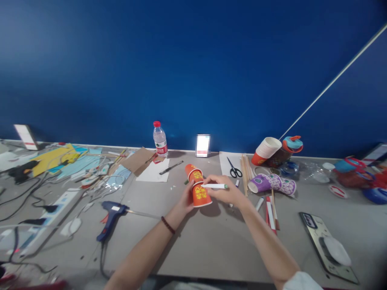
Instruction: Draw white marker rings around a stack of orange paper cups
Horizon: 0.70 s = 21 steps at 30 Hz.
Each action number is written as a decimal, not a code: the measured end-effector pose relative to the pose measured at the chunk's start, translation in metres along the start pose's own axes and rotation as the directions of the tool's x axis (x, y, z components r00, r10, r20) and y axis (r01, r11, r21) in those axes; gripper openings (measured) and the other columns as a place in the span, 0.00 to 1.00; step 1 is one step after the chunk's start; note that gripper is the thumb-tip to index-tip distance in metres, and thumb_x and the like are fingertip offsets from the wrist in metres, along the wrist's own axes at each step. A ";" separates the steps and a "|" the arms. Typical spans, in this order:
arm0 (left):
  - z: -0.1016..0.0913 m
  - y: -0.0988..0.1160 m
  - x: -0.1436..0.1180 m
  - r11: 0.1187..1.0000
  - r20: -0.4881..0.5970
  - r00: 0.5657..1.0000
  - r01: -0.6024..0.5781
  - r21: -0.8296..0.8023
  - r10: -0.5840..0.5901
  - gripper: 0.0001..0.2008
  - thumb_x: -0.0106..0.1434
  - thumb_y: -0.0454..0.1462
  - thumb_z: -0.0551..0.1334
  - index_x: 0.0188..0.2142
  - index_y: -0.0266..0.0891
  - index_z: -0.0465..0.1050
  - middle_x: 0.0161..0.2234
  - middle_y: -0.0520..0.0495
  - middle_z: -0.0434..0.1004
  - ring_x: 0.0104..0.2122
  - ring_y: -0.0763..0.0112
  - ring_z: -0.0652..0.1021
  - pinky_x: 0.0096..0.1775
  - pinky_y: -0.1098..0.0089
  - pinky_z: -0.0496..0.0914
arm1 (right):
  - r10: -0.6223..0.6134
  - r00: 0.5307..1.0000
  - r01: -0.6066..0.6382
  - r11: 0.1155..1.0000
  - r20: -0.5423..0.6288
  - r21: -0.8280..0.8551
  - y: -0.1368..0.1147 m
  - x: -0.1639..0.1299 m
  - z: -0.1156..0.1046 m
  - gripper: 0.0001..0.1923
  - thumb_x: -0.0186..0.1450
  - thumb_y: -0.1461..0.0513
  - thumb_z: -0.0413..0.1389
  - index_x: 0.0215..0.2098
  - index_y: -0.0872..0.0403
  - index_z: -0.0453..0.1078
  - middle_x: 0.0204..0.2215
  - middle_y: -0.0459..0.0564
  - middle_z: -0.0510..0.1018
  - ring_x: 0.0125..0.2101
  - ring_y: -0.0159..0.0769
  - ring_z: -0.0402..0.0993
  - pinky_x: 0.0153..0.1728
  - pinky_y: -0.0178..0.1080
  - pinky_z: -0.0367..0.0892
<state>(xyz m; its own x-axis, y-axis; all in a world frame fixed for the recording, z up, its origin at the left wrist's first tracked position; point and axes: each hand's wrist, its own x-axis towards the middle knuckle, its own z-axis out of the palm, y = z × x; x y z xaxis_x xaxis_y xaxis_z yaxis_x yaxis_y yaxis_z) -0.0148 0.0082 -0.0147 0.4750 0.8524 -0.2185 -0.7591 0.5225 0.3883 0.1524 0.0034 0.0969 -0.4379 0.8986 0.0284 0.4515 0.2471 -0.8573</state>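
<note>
My left hand (186, 200) is wrapped round a joined row of orange paper cups (201, 197) with yellow lettering, holding it tilted above the table. The row's far end leans up and to the left. In my right hand (224, 188) a white marker (216, 186) with a green end is pinched, its tip side close to the cups. Whether the tip touches them I cannot tell, as my fingers cover it. Right of my hands lie scissors (234, 169), wooden sticks (246, 173) and joined purple patterned cups (272, 183).
A blue glue gun (112, 215) and a white power strip (51, 221) with cables lie left. A water bottle (160, 141) and a lit phone (202, 145) stand at the back wall. Stacked paper cups (266, 151), red and white markers (271, 213) and another phone (317, 229) are right.
</note>
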 end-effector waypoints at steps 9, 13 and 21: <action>-0.002 -0.001 0.001 1.000 -0.010 1.000 -0.011 0.012 0.011 0.21 0.60 0.44 0.66 0.48 0.33 0.72 0.41 0.41 0.80 0.39 0.63 0.80 0.48 0.64 0.70 | 0.040 0.999 -0.039 0.999 -0.022 0.021 0.004 0.000 -0.001 0.07 0.58 0.60 0.58 0.35 0.52 0.74 0.27 0.43 0.76 0.25 0.30 0.67 0.25 0.32 0.57; -0.004 -0.001 0.001 1.000 0.004 1.000 -0.011 0.008 0.011 0.20 0.60 0.44 0.66 0.48 0.33 0.72 0.40 0.42 0.81 0.38 0.64 0.80 0.46 0.65 0.72 | 0.033 0.999 -0.032 0.999 -0.021 0.020 0.005 0.000 -0.001 0.07 0.59 0.59 0.58 0.35 0.52 0.74 0.27 0.43 0.76 0.26 0.31 0.67 0.25 0.32 0.58; -0.007 -0.002 0.003 1.000 -0.037 0.999 -0.014 0.007 0.014 0.19 0.60 0.42 0.66 0.47 0.33 0.72 0.39 0.42 0.81 0.38 0.63 0.80 0.47 0.64 0.70 | -0.005 1.000 0.006 0.999 -0.016 0.042 0.002 0.000 -0.002 0.07 0.61 0.58 0.57 0.35 0.52 0.73 0.28 0.44 0.76 0.27 0.33 0.67 0.27 0.33 0.59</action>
<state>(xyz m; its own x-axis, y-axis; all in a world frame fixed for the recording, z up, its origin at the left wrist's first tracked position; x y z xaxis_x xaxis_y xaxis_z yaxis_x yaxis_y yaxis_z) -0.0153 0.0097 -0.0218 0.4473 0.8599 -0.2458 -0.7626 0.5103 0.3976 0.1547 0.0044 0.0958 -0.4275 0.9031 0.0415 0.4159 0.2372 -0.8779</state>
